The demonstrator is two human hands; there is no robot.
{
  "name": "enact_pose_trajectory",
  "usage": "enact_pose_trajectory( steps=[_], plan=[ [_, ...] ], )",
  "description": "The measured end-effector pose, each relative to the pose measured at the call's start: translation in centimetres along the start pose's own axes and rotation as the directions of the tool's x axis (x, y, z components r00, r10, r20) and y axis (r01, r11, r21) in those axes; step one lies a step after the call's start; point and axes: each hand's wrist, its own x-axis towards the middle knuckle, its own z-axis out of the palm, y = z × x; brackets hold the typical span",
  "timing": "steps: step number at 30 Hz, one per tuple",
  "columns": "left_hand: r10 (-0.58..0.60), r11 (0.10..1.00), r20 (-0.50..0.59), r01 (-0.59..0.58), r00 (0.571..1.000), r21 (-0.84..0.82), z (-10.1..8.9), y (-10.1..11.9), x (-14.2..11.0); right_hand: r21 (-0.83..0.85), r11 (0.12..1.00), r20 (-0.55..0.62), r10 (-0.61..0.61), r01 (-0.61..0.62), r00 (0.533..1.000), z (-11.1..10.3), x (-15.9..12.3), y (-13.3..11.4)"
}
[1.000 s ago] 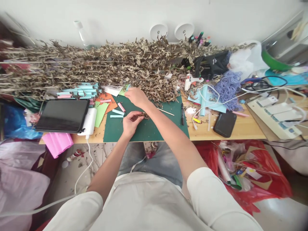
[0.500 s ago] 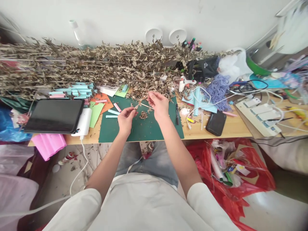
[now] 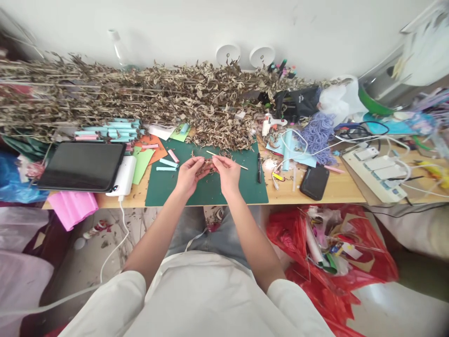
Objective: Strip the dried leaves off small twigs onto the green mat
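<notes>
L grip point(image 3: 188, 176) & R grip point(image 3: 229, 174) both pinch dry leaf bits point(image 3: 207, 166) over the green mat point(image 3: 206, 194), so brittle pcs. could crumble & scatter w/ too hard a squeeze.

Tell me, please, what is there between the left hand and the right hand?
In the head view, some dried leaves are between the left hand and the right hand.

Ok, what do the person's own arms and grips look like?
The left sleeve and right sleeve are plain, loose and white, ending around the elbow, with no markings visible. Below them the left arm and right arm are bare, and the left grip and right grip are ungloved. No watch or bracelet shows.
</notes>
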Motion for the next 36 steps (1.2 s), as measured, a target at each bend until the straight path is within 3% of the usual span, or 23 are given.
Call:
enact_pose_trajectory(
  steps=[8,14,16,19,24,27,30,34,36],
  plan=[
    [0.120,0.985,0.067,-0.128,0.990,0.118,0.0,-1.1,-0.4,-0.083,0.995,-0.055,-0.061,0.057,0.997,-0.7,-0.6,1.1],
    [0.220,0.938,0.053,-0.226,0.974,0.261,-0.2,-1.2,-0.5,-0.256,0.953,0.054,-0.153,0.162,0.987,-2.8,-0.5,0.6],
    [0.235,0.920,0.037,-0.234,0.971,0.316,-0.4,-0.9,-0.3,-0.423,0.861,0.171,-0.232,0.284,0.958,-3.6,-0.5,0.1],
    [0.250,0.896,0.037,-0.246,0.968,0.369,-0.7,-0.7,0.0,-0.612,0.630,0.359,-0.318,0.479,0.877,-4.4,-0.4,-0.5],
    [0.242,0.878,0.097,-0.260,0.966,0.402,-0.7,-0.7,-0.1,-0.688,0.380,0.485,-0.392,0.617,0.782,-4.3,-0.8,-0.7],
    [0.220,0.873,0.143,-0.260,0.965,0.413,-0.8,-0.7,-0.4,-0.717,0.292,0.506,-0.407,0.633,0.760,-4.1,-1.0,-0.5],
    [0.195,0.873,0.179,-0.253,0.964,0.416,-1.0,-0.6,-0.7,-0.720,0.258,0.526,-0.403,0.644,0.749,-4.2,-1.2,-0.3],
    [0.192,0.865,0.168,-0.248,0.967,0.436,-1.4,-0.7,-0.9,-0.705,0.193,0.570,-0.419,0.683,0.707,-4.4,-1.5,0.1],
    [0.205,0.856,0.151,-0.252,0.967,0.452,-1.3,-0.9,-1.0,-0.731,0.152,0.554,-0.437,0.665,0.709,-4.2,-1.9,0.4]
  ],
)
